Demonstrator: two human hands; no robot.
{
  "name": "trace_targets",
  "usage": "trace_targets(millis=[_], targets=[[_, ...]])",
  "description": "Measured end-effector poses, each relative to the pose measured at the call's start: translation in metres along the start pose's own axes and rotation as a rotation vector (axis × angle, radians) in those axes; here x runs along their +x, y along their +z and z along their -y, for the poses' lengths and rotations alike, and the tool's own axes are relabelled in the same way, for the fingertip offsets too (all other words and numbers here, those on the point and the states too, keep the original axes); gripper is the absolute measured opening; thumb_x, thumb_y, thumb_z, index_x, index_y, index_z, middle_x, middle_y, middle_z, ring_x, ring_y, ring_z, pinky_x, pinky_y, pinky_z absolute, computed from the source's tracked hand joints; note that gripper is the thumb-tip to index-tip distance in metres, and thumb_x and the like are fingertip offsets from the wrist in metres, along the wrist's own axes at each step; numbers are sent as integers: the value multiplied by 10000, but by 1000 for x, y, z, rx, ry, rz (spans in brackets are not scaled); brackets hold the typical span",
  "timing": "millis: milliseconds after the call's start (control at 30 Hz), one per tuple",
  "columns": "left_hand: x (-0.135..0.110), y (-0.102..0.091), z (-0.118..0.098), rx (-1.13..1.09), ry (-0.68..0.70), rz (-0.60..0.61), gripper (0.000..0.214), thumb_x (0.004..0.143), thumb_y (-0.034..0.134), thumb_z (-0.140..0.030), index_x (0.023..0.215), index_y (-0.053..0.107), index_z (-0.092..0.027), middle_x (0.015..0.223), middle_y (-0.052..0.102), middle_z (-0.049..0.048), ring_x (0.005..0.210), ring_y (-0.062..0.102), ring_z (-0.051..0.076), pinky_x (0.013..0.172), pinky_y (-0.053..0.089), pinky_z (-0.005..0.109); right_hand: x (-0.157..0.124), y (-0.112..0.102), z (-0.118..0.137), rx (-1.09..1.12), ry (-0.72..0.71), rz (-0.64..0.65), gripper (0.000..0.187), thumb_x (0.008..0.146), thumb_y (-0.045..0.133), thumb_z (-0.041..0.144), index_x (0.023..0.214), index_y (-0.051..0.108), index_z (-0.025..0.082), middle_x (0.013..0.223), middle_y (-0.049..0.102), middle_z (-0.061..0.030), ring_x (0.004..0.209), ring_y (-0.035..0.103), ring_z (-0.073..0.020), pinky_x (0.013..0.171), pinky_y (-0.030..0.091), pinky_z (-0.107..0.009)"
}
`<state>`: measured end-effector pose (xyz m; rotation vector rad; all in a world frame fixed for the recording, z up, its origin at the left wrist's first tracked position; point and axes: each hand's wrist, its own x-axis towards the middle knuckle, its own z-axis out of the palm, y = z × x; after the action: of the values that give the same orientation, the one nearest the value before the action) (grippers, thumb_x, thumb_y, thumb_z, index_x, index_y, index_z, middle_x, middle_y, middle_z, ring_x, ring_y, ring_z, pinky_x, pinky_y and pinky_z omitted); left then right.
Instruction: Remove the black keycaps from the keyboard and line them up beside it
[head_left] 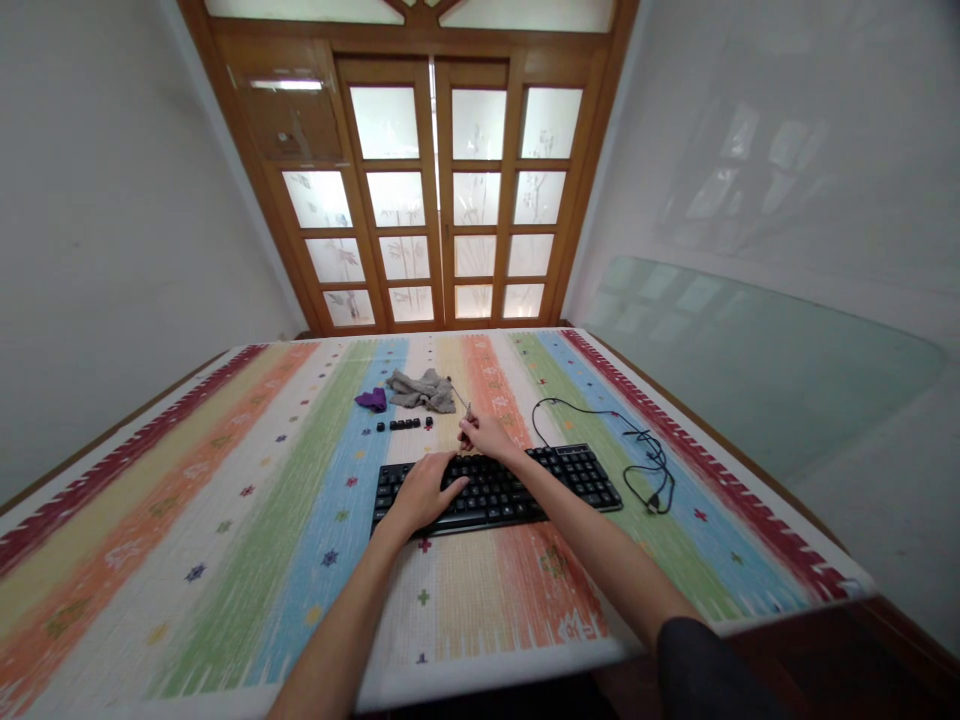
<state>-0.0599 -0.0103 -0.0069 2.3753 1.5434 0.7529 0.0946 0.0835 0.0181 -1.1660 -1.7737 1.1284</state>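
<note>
A black keyboard (pixel 495 505) lies on the table, with dark gaps along its back row. My left hand (pixel 431 490) rests on its left part, palm down, with the fingers stretched forward and the thumb out to the side. Just above the back row, my right hand (pixel 484 437) is closed in a pinch around a thin, stick-like tool (pixel 463 405). One end of the tool points up and away; its exact kind is too small to tell. Behind the keyboard, several black keycaps (pixel 405 424) stand in a row to the left of my right hand.
A crumpled grey cloth (pixel 422 390) and a small purple cloth (pixel 371 400) lie behind the keycaps. The keyboard's cable (pixel 637 435) loops on the right. A striped tablecloth (pixel 247 560) covers the table. Beyond stand wooden doors (pixel 442 200) with glass panes.
</note>
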Motion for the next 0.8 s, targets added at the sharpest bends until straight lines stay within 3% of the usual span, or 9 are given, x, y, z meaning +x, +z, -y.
trace_targets(millis=[233,533,800], targets=[[0,1,1,-24,-2,-21,432,944,519,-409,1296,534,-160,1263,635,135,1171,584,273,1023,447,445,-11,-14,-4,168,-22,44,113,929,522,226,837,537,162,760,675,-26,577,660,-98,601,574,-234],[2,-14,-3,-219,52,-132,279,940,518,-352,1145,632,-201,1131,698,87,1069,639,236,971,495,409,-45,-20,-6,437,-229,101,325,848,634,483,962,583,183,923,704,-69,750,706,-166,770,600,-355],[5,-29,-11,-455,30,12,289,855,640,-327,1116,660,-204,1085,723,70,969,665,210,920,511,372,-63,-20,-12,519,-270,152,349,850,629,531,932,611,193,931,707,-74,776,711,-189,775,595,-380]])
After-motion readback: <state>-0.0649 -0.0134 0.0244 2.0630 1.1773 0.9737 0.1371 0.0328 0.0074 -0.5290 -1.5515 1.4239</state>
